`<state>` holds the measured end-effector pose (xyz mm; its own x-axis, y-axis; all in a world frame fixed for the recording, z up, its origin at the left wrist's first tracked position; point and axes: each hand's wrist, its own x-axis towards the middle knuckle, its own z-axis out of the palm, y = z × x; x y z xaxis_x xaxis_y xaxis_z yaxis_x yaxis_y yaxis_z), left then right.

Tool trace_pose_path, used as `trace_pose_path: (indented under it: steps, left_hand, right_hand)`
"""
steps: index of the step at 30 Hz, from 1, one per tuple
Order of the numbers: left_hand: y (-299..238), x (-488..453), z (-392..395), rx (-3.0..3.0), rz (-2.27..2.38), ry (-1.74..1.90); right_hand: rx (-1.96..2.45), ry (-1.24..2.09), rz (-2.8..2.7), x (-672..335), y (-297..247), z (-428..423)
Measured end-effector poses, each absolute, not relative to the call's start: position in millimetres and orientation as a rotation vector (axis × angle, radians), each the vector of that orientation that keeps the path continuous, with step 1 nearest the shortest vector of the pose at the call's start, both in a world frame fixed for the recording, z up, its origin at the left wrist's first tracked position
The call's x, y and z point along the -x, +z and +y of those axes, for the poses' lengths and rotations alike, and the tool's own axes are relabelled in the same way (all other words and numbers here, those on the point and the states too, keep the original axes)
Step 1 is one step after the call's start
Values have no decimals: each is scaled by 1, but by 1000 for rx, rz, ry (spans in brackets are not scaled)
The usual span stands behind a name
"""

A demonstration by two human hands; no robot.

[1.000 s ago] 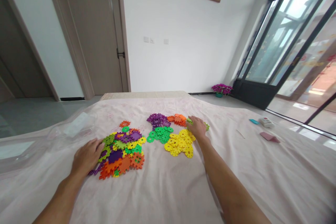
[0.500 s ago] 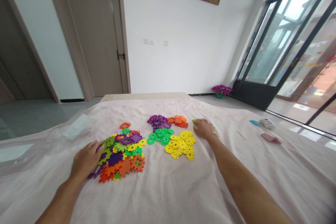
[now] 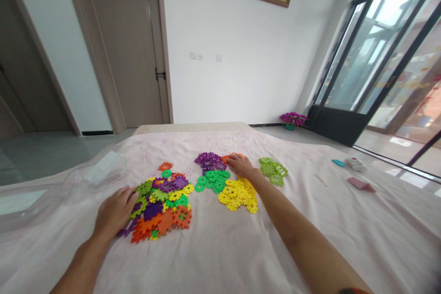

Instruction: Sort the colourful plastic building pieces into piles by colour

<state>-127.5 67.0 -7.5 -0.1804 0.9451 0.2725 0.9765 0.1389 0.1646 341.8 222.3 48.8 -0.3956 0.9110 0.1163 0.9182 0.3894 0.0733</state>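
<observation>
My left hand (image 3: 113, 211) rests at the left edge of a mixed heap of plastic building pieces (image 3: 152, 210), its fingers laid out and touching the pieces. Over the orange pieces (image 3: 225, 159) lies my right hand (image 3: 241, 165), fingers stretched out and partly covering them; no piece shows in its grasp. Left of it sits a purple pile (image 3: 209, 161), with round green pieces (image 3: 217, 181) just in front. Yellow flower-shaped pieces (image 3: 237, 194) lie below my right wrist. Light green pieces (image 3: 268, 168) form a pile to the right of that wrist.
A pink-white cloth (image 3: 220, 252) with folds covers the surface. Clear plastic packaging (image 3: 106, 167) lies at left. Towards the right are a blue item (image 3: 339, 163), a white box-like object (image 3: 355, 164), a pink folded piece (image 3: 361, 184) and a thin white stick (image 3: 321, 179).
My right hand has moved left from the light green pile to the orange one, uncovering the light green pieces. My left hand stays by the mixed heap. The view has shifted slightly.
</observation>
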Motion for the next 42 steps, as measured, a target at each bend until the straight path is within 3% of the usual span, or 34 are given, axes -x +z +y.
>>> trace_pose_path:
  steps: [10,15,21,26,42]
  left_hand:
    - [-5,126,66,1929,-2288,-451]
    - [-7,128,68,1934,-2314,-478]
    - [-9,130,69,1953,-2312,-460]
    - [-10,129,69,1941,-2297,-482]
    - [-5,126,66,1926,-2307,-475]
  right_hand:
    - [2100,-122,-2244,-370,58,218]
    - [1974,-125,-2251,-339,67,212]
    - [1993,159,-2277,-270,77,208]
    - [2094,204,-2218,-235,75,211]
    - [1989,253,-1986,-221,58,234]
